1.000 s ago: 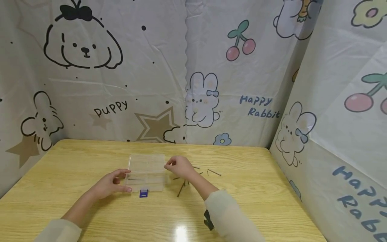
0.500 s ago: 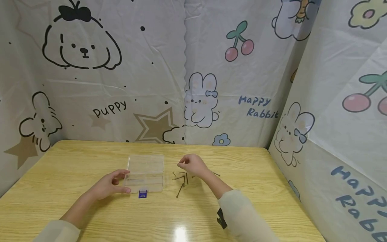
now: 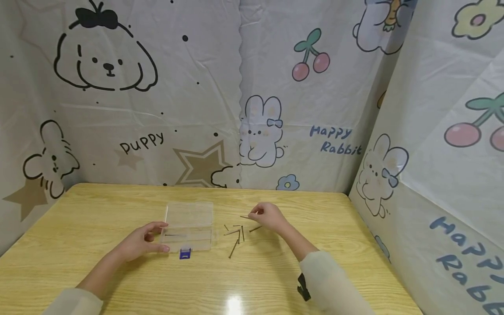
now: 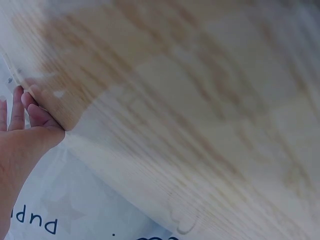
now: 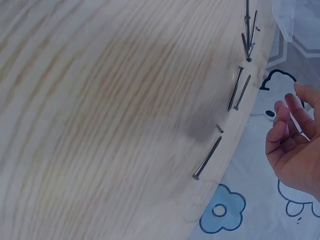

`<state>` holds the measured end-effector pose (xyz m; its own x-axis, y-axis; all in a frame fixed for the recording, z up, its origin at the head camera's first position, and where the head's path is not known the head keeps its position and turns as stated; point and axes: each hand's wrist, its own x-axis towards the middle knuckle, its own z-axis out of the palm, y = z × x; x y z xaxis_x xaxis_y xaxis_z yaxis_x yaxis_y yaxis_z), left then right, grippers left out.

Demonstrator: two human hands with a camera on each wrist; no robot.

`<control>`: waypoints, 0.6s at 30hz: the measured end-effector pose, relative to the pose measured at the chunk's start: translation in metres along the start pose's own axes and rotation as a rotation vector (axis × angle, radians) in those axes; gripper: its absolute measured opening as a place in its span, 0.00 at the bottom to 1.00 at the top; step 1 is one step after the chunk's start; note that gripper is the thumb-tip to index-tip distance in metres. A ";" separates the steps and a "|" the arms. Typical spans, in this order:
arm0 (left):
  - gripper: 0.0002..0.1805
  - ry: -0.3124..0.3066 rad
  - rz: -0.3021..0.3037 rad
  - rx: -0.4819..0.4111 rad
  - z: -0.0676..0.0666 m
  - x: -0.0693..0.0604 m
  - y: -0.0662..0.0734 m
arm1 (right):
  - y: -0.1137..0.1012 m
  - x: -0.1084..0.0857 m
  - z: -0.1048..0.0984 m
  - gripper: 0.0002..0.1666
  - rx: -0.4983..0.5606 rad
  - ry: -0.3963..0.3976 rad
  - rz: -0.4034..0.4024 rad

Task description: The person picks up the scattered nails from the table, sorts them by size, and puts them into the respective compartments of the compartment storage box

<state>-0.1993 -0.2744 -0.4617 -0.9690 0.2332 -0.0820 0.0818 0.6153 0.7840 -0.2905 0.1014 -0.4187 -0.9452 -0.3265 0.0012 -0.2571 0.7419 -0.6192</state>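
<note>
A clear plastic compartment box [image 3: 193, 243] lies on the table with its lid [image 3: 189, 214] folded back and a blue latch [image 3: 185, 253] at the front. In one compartment is a thin dark nail [image 3: 173, 235]. My left hand [image 3: 139, 240] holds the box's left side between thumb and fingers. To the right of the box my right hand [image 3: 269, 217] hovers over loose nails, fingers loosely curled. A nail [image 3: 245, 217] lies beside its fingertips; the right wrist view shows nothing held in the fingers [image 5: 296, 119].
Several nails of different lengths, one of them a long nail [image 3: 234, 248], lie scattered between box and right hand. Another long nail [image 5: 207, 158] shows in the right wrist view. Printed cloth [image 3: 204, 109] hangs behind the wooden table [image 3: 118, 205] and along its right side.
My right hand has moved right, from beside the box's lid to the far side of the scattered nails, uncovering several of them. The left hand stays on the box.
</note>
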 end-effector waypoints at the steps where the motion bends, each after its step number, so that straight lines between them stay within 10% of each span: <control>1: 0.42 0.001 -0.002 0.003 0.000 0.000 0.000 | 0.003 -0.001 -0.001 0.10 0.001 0.003 0.010; 18: 0.42 0.005 0.007 0.022 0.000 0.000 0.003 | 0.046 -0.016 -0.021 0.08 0.021 0.082 0.087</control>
<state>-0.1989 -0.2723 -0.4590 -0.9695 0.2336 -0.0738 0.0932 0.6304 0.7707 -0.2918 0.1531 -0.4304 -0.9773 -0.2114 0.0102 -0.1694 0.7527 -0.6362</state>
